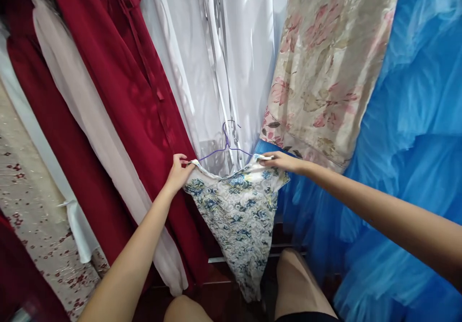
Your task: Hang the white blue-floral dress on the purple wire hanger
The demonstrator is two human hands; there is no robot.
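While a purple hanger (pixel 227 144) spans its shoulders, both hands (pixel 178 173) (pixel 284 162) pinch the floral garment (pixel 238 216) there.

The person's left hand (pixel 179 172) and right hand (pixel 283 161) are bare, with slender fingers. Both the left forearm (pixel 133 245) and the right forearm (pixel 368 206) are bare, slim and smooth, narrowing towards the wrists. The left knee (pixel 186 310) is bare and rounded, and the right leg (pixel 299 283) is bare down from a plain black hem (pixel 306 317).
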